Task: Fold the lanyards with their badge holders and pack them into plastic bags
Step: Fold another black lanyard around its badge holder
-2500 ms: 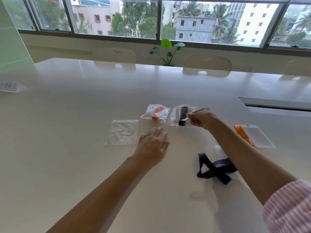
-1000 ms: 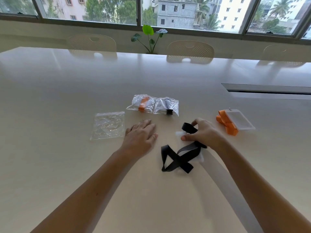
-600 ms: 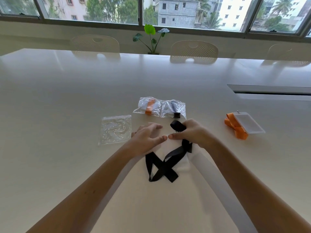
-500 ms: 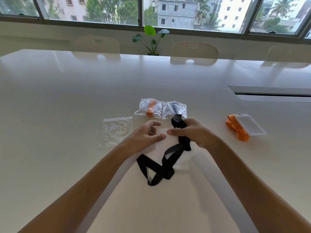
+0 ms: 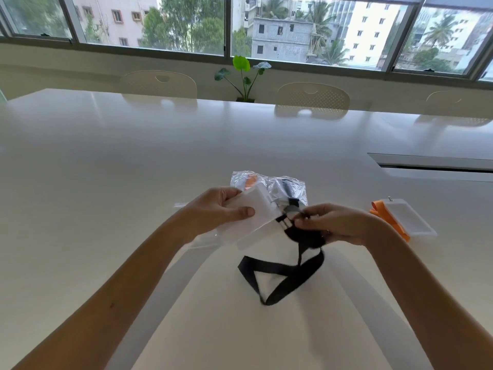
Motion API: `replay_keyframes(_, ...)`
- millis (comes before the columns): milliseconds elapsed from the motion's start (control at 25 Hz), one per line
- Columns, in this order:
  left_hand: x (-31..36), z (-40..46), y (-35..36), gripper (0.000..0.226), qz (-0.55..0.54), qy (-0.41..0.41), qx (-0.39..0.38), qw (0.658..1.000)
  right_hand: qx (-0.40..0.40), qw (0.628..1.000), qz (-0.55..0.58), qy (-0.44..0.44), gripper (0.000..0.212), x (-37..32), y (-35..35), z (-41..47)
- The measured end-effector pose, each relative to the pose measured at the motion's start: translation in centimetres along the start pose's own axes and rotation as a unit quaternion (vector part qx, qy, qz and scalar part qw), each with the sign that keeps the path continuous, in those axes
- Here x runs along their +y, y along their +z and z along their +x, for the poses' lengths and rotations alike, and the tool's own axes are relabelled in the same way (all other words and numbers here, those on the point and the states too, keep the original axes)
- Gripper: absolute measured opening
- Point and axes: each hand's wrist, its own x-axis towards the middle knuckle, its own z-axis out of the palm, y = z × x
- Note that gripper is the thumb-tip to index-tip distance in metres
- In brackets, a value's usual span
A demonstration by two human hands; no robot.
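My left hand (image 5: 216,209) grips a clear badge holder (image 5: 250,217), lifted above the table, thumb on top. My right hand (image 5: 330,222) pinches the black lanyard (image 5: 282,273) near its metal clip, right beside the holder's end. The strap's loop hangs down and lies on the table below. Behind the hands lie two filled plastic bags, one with an orange lanyard (image 5: 246,180) and one with a black lanyard (image 5: 289,189). An empty bag is mostly hidden under my left hand and the holder.
An orange lanyard with its badge holder (image 5: 400,217) lies at the right on the white table (image 5: 106,169). A recessed cable slot (image 5: 432,164) runs at the far right. Chairs and a small plant (image 5: 244,76) stand beyond the far edge.
Both hands lifted the badge holder and black lanyard off the table. My left hand took hold of the holder; my right hand shifted its grip to the clip end.
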Motion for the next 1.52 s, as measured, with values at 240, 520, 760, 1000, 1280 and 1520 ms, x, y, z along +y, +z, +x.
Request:
replay_keyframes(240, 1.8, -0.5, -2.2, 0.029, 0.018, 0.006, -0.034, 0.999, 0.144, 0.976, -0.036, -0.159, 0.032, -2.6, 2.0, -0.3)
replay_keyframes(520, 1.9, -1.0, -3.4, 0.022, -0.113, 0.045, 0.03, 0.992, 0.137, 0.954, 0.014, -0.265, 0.016, -4.2, 7.2, 0.6)
replay_keyframes(760, 1.1, -1.8, -2.6, 0.019, -0.323, 0.005, 0.153, 0.934, 0.227, 0.932, 0.063, -0.274, 0.011, -5.1, 9.8, 0.6)
replay_keyframes(1000, 1.8, -2.3, -0.7, 0.011, -0.302, 0.08, 0.12, 0.942, 0.282, 0.914, 0.088, -0.278, 0.011, -5.5, 13.4, 0.4)
replay_keyframes(1280, 0.6, -2.3, 1.6, 0.019, -0.06, 0.165, 0.215, 0.961, 0.228, 0.924, 0.109, -0.286, 0.015, -5.1, 13.8, -0.9)
replay_keyframes(1520, 0.4, -1.6, 2.9, 0.017, -0.051, 0.184, 0.294, 0.937, 0.15, 0.928, 0.223, -0.26, 0.012, -3.9, 13.9, -1.1)
